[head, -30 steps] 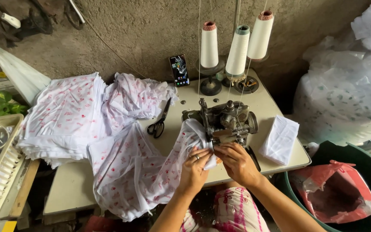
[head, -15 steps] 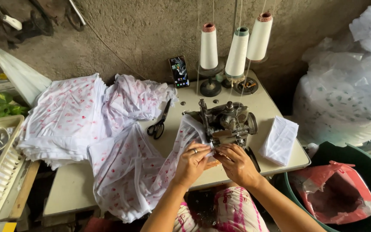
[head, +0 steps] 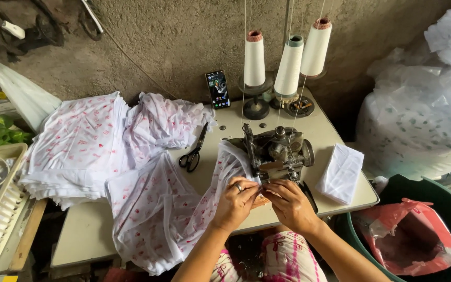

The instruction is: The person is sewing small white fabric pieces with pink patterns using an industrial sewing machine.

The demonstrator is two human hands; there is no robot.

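Two hands meet at the front of a small grey sewing machine [head: 277, 151] that sits on a pale worktop [head: 84, 235]. The left hand [head: 236, 201], a ring on one finger, has its fingers pinched together on the edge of a white cloth with a pink print [head: 168, 219], right at the foot of the machine. The right hand [head: 291, 203] lies just beside it, touching it, fingers bent and closed on the same bit of cloth under the machine's front — exactly how they grip is hidden by the knuckles. From there the cloth runs left and down over the worktop's front edge, hanging in folds.

Black scissors [head: 194, 151] lie on the worktop left of the machine, near the cloth. Further left is a stack of the same printed cloth [head: 74, 151], with a crumpled heap [head: 163, 120] beside it. A folded white piece [head: 340, 172] rests near the right edge. Behind the machine stand three tall cones of white thread [head: 288, 62], and a phone [head: 217, 89] leans against the rough wall. A green tub [head: 444, 209] holding a red bag [head: 408, 235] stands on the floor to the right — a large clear sack of cloth [head: 418, 120] behind it.
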